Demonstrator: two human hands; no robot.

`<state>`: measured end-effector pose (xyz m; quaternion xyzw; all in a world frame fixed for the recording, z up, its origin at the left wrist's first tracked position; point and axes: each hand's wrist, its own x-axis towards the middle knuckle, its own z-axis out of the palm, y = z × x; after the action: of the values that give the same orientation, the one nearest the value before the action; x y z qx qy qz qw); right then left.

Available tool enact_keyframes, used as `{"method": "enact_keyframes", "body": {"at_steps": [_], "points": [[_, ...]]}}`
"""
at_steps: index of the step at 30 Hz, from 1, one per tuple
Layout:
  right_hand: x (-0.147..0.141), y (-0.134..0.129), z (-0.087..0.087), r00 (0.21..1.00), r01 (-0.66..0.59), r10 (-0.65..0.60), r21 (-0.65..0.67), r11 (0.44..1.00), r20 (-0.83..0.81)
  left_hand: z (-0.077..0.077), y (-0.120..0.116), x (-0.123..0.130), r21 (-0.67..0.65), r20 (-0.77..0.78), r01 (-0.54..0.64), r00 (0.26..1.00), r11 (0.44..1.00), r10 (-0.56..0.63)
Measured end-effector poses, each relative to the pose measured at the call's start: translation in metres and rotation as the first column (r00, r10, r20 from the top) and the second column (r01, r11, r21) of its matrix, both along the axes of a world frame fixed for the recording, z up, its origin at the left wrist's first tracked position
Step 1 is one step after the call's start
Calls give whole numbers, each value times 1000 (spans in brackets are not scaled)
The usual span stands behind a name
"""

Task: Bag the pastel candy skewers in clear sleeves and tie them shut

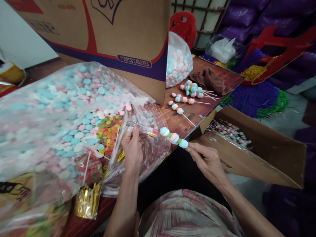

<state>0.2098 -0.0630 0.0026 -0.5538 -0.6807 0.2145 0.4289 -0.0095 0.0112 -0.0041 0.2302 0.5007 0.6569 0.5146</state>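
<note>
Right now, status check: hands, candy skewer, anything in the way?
Right hand gripping candy skewer at near end. Left hand pinching clear packaging. Possible snag: crumpled plastic beside left hand.

The held candy stick point(174, 137) is pale blue, pink and white, with some green. The gummy rings point(108, 132) are orange, yellow, red and green. The tall box point(128, 36) is brown, with purple and red printing. The shirt point(190, 215) is whitish, with pink and red streaks.

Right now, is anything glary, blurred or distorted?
Head view: whitish sheen veils the big plastic bag; purple packages at upper right look dim, soft; the tall carton leans, perhaps lens distortion; the candy skewer in the right hand shows clearly.
</note>
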Motion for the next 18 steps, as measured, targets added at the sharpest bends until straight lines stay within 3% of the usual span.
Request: {"method": "enact_keyframes", "body": {"at_steps": [13,18], "points": [[-10,-5,-9,999,14,-10,109,994,-40,3,0,6,0,58,-4,998,1000,4],[-5,-5,-11,999,-36,35,63,997,24,4,-1,6,8,120,45,992,999,-46]]}}
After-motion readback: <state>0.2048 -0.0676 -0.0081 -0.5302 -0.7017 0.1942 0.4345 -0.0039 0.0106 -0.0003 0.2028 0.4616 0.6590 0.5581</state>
